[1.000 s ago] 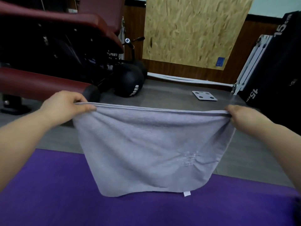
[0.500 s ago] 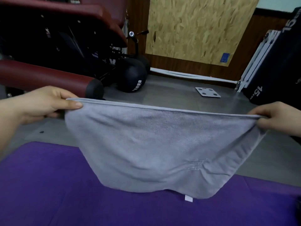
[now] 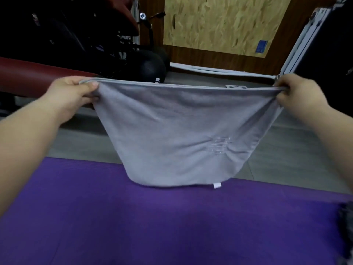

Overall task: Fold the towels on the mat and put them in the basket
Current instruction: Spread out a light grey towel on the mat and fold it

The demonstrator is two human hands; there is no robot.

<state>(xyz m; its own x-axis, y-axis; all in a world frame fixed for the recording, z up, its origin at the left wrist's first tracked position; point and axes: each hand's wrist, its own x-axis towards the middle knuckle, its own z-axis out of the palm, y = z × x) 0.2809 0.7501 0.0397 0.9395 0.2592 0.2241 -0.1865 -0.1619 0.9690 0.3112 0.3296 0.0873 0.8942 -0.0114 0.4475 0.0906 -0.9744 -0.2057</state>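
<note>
- The grey towel (image 3: 181,131) hung in the air, stretched by its top edge between the two hands, over the far edge of the purple mat (image 3: 172,222).
- The left grip (image 3: 74,92), a bare hand, pinched the towel's top left corner, thumb on the near side and fingers curled behind the cloth.
- The right grip (image 3: 298,92) held the top right corner bunched in curled fingers; the hem ran taut and nearly level between the two.
- Below that hem the cloth sagged into a rounded belly with a small white label (image 3: 217,185) at its bottom edge. Whether that edge touched the mat could not be told.
- A faint stitched mark (image 3: 219,145) puckered the fabric right of centre.
- The towel looked light, soft and limp. It would likely drape and crease wherever it lacked support, but would not slip or break.
- The top corners seemed the best hold, since they kept the hem straight for a clean fold. Gripping the middle would probably let both sides flop.
- No basket showed in view; a dark fuzzy shape (image 3: 345,222) at the right edge was too cut off to name.
- Behind stood a red padded roller (image 3: 38,73), a black ball (image 3: 150,67) and a chipboard panel (image 3: 219,23) on the wall.
</note>
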